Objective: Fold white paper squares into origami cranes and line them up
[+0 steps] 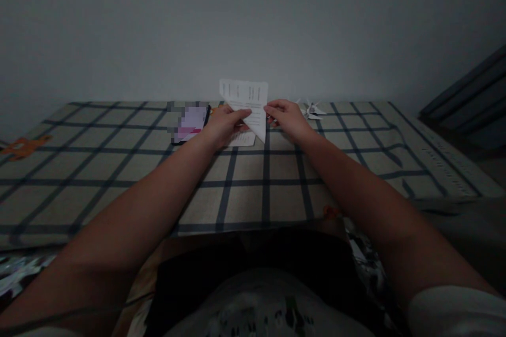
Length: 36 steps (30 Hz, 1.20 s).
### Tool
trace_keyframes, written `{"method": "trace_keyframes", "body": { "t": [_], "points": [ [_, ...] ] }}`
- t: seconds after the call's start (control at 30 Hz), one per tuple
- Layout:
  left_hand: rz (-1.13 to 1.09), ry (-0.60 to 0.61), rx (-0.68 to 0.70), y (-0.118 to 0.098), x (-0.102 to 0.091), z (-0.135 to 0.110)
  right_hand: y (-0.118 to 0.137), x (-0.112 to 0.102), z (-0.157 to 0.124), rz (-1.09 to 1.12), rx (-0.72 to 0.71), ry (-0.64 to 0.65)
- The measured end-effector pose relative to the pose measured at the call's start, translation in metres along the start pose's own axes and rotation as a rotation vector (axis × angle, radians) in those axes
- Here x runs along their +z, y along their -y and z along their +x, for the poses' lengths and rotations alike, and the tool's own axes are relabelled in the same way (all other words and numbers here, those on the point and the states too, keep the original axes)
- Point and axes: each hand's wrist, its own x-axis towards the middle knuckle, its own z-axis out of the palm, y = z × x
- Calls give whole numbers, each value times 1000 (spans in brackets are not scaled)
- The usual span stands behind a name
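Above the table I hold up a folded sheet of printed paper (253, 100), with a slanted edge running down to a point at its lower right. My left hand (226, 125) pinches its lower left part, thumb on the printed face. At the right edge, my right hand (288, 117) grips the same paper between thumb and fingertips. Another printed paper (244, 140) lies flat on the cloth below, partly covered by my left hand. Just beyond my right hand sits a white folded-paper figure (313, 110) with pointed tips, partly hidden.
A phone (192, 125) with a lit, blurred-out screen lies left of my left hand. The checked tablecloth (245, 195) covers the table, which meets a plain wall (253, 26). An orange shape (26, 147) shows at the far left, and dark fabric (470, 105) hangs at the right.
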Motion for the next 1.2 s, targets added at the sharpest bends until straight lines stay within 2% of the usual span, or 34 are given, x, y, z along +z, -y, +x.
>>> {"method": "trace_keyframes", "body": {
  "t": [0.43, 1.2],
  "points": [
    [-27, 24, 7, -4, 1, -3, -3, -2, 0, -3, -34, 40],
    [-11, 3, 5, -5, 0, -3, 8, 1, -4, -15, 21, 32]
  ]
}}
